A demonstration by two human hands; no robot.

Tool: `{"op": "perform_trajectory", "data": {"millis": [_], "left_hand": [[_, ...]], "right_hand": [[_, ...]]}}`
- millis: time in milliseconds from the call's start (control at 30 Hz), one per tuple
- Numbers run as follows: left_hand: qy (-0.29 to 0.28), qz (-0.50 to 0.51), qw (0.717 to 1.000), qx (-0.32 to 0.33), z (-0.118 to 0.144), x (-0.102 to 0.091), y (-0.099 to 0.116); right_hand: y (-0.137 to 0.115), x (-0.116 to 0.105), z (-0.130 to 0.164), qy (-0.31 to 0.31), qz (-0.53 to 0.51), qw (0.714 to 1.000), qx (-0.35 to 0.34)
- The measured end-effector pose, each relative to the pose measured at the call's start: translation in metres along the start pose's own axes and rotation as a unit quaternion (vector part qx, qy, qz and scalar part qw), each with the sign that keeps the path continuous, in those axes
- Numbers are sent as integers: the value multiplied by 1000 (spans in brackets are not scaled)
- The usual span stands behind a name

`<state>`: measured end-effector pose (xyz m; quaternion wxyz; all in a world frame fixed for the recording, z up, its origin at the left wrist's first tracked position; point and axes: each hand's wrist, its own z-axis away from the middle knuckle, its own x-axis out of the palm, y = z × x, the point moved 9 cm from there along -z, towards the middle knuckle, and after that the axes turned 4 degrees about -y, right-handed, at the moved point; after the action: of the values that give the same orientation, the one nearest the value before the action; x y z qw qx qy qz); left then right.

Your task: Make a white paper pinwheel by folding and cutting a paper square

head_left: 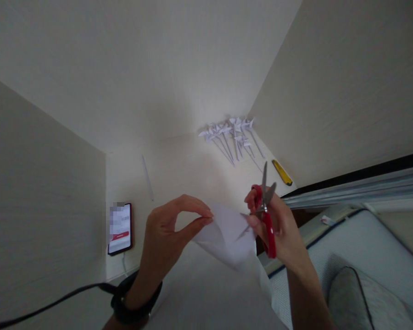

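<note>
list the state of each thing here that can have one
left hand: pinching the paper's edge
right hand: gripping the scissors
sheet of paper: held up, folded, uncut as far as shows
scissors: red handles, blades open, pointing up
phone: screen lit, flat on desk
paper pinwheels: finished, lying in a cluster
yellow cutter: lying flat, blade not visible

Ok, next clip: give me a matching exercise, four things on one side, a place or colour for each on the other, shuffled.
Things:
1. scissors
2. phone
3. paper pinwheels
4. white paper sheet

Places or colours:
A. lying at the desk's left edge, screen lit
B. red handles, held in the right hand
C. pinched at its edge by the left hand
D. bunched in the far corner of the desk

Pairs: 1-B, 2-A, 3-D, 4-C
</note>
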<state>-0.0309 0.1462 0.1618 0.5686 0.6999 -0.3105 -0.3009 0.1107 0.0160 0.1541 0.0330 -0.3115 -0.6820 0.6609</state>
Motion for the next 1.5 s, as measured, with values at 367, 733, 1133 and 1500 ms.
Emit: {"op": "perform_trajectory", "data": {"millis": [367,733,1133,1500], "left_hand": [[-8,42,999,-27,0,3,-6],[-14,74,996,-45,0,5,-9],[-7,77,995,-55,-3,8,-5],[-7,84,996,-41,-5,11,1]], "right_hand": [[-12,24,-5,-133,215,965,-67],[-14,26,-4,-144,230,959,-81],[-16,32,-5,-156,202,964,-77],[-21,37,-5,-148,184,967,-98]]}}
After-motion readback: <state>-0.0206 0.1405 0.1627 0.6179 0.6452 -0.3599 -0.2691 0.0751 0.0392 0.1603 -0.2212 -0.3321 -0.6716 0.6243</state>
